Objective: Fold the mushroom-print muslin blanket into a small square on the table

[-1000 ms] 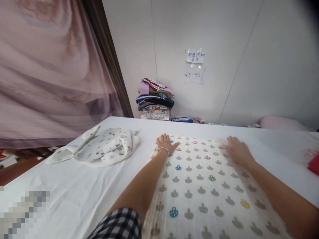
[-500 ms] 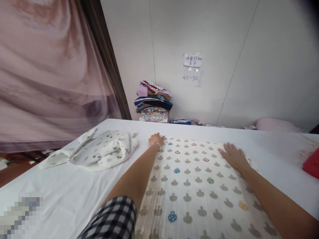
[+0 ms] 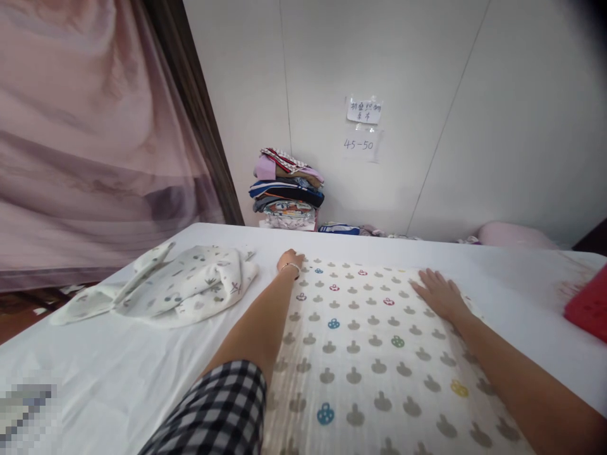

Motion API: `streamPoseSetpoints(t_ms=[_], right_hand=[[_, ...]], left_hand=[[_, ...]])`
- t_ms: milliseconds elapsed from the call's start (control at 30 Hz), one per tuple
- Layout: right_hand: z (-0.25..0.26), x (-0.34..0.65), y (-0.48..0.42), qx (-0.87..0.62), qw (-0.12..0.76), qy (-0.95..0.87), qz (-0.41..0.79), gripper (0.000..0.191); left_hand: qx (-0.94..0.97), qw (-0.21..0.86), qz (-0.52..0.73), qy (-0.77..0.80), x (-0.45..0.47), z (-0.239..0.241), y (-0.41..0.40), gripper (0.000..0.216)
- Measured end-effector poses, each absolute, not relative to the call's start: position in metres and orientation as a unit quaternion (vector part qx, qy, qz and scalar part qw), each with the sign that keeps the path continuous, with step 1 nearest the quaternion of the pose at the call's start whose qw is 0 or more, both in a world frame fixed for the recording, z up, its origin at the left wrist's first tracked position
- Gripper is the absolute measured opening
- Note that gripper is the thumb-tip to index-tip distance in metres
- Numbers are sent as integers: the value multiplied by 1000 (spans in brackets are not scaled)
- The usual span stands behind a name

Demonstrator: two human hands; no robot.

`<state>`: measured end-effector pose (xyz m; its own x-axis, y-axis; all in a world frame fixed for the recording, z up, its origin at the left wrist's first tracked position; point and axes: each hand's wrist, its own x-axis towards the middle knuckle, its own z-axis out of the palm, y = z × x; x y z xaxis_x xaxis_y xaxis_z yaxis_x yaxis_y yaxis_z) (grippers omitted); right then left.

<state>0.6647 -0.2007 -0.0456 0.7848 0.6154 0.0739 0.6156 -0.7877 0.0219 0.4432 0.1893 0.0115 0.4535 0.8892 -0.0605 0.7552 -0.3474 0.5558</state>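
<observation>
A white cloth (image 3: 353, 341) printed with grey and a few coloured mushroom shapes lies spread on the white-covered table (image 3: 118, 373). My left hand (image 3: 289, 260), with a bracelet on the wrist, is at the cloth's far left corner, its fingers curled in on the edge. Flat near the far right corner rests my right hand (image 3: 442, 294), fingers stretched out over the fabric. The cloth's near edge runs out of view at the bottom, and my right forearm covers part of its right side.
Left of the cloth lies a crumpled white patterned cloth (image 3: 184, 287). A red item (image 3: 588, 306) sits at the table's right edge. Behind the table rises a stack of folded fabrics (image 3: 288, 189) against the wall. A pink curtain (image 3: 95, 139) hangs at the left.
The left hand's fingers, spread somewhat at the corner before, are now curled in. My right hand stays flat on the cloth. The whole view has shifted slightly.
</observation>
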Motion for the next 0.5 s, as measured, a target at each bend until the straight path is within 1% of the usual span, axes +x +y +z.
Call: streamPoseSetpoints(t_ms=[133, 233, 333, 400, 500], right_hand=[[-43, 664, -200, -946, -6, -323, -33, 66], [-43, 663, -200, -946, -12, -322, -30, 66], [-44, 664, -200, -947, -12, -321, -26, 65], [-42, 667, -197, -949, -14, -314, -17, 65], [-30, 672, -195, -949, -22, -314, 17, 60]], left_hand=[[848, 227, 126, 462, 436, 16, 179, 50], [907, 178, 123, 362, 422, 8, 162, 62], [949, 130, 42, 285, 408, -4, 149, 68], [949, 127, -7, 288, 406, -6, 147, 70], [945, 139, -31, 294, 410, 4, 149, 68]])
